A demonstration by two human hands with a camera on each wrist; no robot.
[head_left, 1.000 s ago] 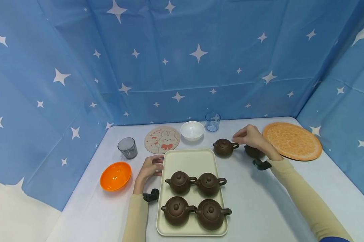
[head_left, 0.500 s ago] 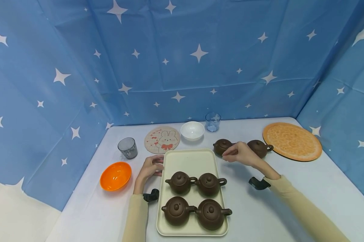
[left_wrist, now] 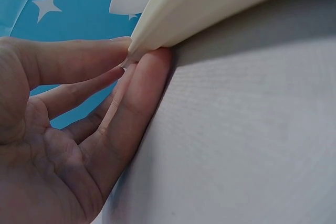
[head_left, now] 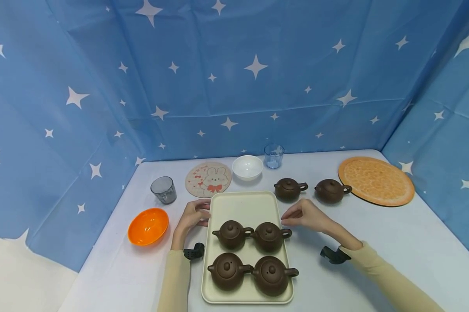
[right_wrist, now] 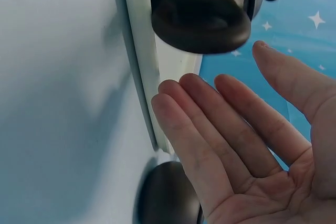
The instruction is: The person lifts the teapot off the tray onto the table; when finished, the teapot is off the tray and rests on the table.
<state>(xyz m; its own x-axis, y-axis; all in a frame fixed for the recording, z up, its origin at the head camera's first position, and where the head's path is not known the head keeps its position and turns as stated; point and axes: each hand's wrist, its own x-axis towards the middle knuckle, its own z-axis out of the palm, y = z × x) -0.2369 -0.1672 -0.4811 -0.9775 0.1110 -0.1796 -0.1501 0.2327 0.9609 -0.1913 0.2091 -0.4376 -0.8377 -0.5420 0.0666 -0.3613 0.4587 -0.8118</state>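
A person's left hand (head_left: 193,216) is at the left side of the cream tray (head_left: 243,206), toward its far end; its grip pinches the rim, as the left wrist view shows. The right hand (head_left: 309,216) is at the tray's right side, its grip spread with fingers long and thumb apart; whether the fingertips touch the rim I cannot tell. The tray lies flat on the tabletop (head_left: 316,273), carrying a far-left teapot (head_left: 231,237), a far-right teapot (head_left: 268,239), a near-left teapot (head_left: 227,274) and a near-right teapot (head_left: 271,278); both right-hand ones have handles reaching past the rim. A smaller teapot (head_left: 287,190) and its neighbour (head_left: 330,192) stand on the tabletop beyond the right hand. The step in hand looks like taking hold of the tray from both sides. The next move seems to call for closing the right thumb and fingers on the rim without knocking the far-right handle just beside them, then keeping the tray level, since its load sits toward the near end.
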